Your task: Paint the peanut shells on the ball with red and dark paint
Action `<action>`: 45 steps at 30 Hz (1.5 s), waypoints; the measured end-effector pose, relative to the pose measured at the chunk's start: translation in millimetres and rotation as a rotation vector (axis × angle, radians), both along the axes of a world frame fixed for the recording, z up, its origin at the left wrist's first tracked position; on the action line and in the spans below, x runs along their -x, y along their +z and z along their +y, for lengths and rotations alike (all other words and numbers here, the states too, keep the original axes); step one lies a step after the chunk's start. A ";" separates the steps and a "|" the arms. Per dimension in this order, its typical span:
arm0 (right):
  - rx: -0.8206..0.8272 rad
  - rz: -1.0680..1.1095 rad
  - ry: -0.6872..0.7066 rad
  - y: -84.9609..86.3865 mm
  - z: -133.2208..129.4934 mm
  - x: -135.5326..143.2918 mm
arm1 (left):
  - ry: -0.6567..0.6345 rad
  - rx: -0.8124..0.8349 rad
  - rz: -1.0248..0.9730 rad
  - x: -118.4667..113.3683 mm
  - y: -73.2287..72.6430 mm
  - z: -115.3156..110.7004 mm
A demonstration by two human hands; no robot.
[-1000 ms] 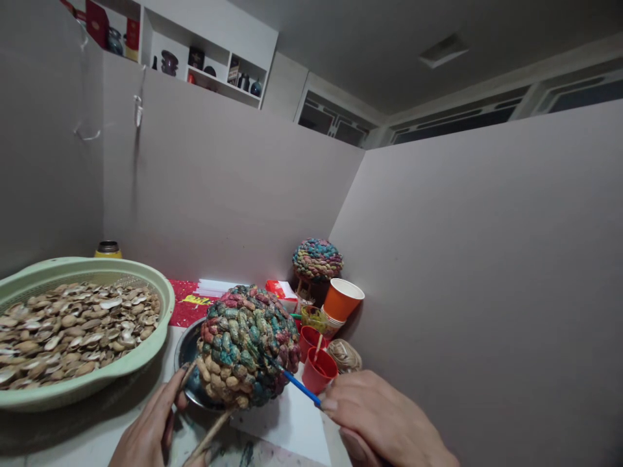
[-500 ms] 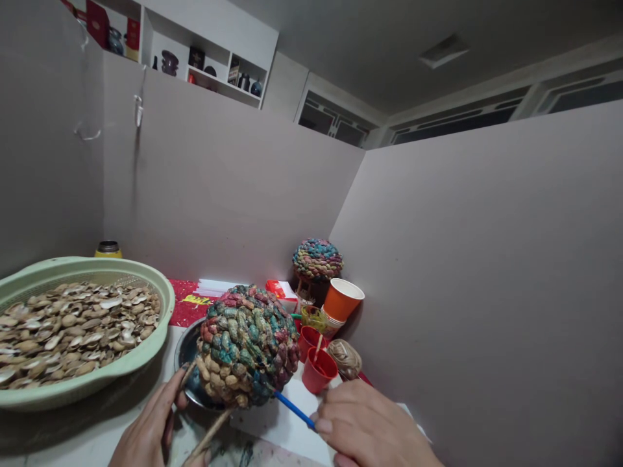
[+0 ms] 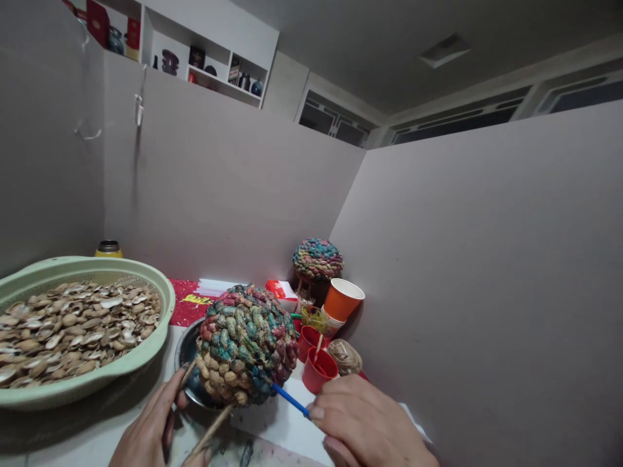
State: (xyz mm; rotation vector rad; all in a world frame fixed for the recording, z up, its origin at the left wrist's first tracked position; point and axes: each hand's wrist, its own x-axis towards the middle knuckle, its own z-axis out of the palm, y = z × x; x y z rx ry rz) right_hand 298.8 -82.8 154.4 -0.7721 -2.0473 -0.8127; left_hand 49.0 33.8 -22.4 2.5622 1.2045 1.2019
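Note:
A rounded piece covered in peanut shells, painted blue, green and red with bare tan shells low on its left, tilts towards me. Thin stick legs stick out from its underside. My left hand is closed around these legs, with part of the fingers out of sight. In my right hand is a blue-handled paintbrush, pinched near the end. The brush tip meets the shells at the lower right, beside a dark blue patch. Behind the piece sits a dark metal bowl, partly covered.
At left stands a green basket of shells. Two red cups, one with a stick, an orange paper cup and a twine ball crowd the right. Behind them stands a similar shell-topped piece. Grey partitions enclose the table.
My right hand and the paintbrush have shifted slightly left and up along the shells. The shell-covered piece has turned very slightly, and my left hand stays in place.

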 end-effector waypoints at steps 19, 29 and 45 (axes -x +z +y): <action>-0.021 0.017 0.002 -7.8 1.1 -7.9 | 0.001 0.053 0.047 1.2 5.7 -4.9; -0.005 0.015 -0.033 -1.8 -11.0 -11.8 | -0.040 0.241 -0.177 -2.4 14.5 -5.8; 0.036 0.141 -0.135 13.0 -42.6 -17.8 | -0.027 0.859 -0.475 10.7 100.4 -5.6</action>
